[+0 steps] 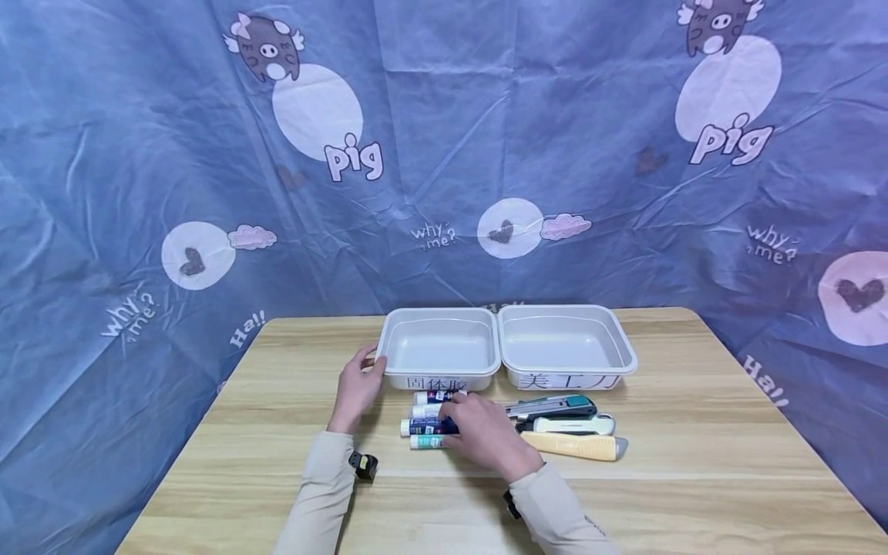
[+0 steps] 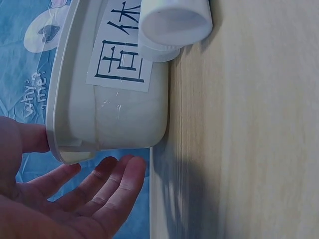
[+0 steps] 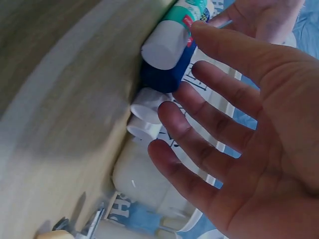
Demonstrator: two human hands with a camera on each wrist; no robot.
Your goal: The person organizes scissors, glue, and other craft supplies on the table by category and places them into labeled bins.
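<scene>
My left hand (image 1: 358, 385) is at the left end of the left white plastic box (image 1: 441, 379); in the left wrist view its thumb touches the rim and the fingers (image 2: 112, 191) extend loosely beside the end wall. My right hand (image 1: 486, 433) is over the right ends of several glue sticks lying in a stack of rows before that box. The nearest glue stick has a green label (image 1: 426, 442); a dark blue one (image 1: 423, 427) lies behind it. In the right wrist view the right fingers (image 3: 192, 134) are spread and slightly bent, close to the sticks, holding none.
Beside the left box stands a second white box (image 1: 569, 378), also with a paper label. Before it lie three utility knives: a dark green and grey one (image 1: 555, 406), a white one (image 1: 572, 425) and a yellow one (image 1: 572, 445). A blue patterned cloth (image 1: 444, 154) hangs behind the table.
</scene>
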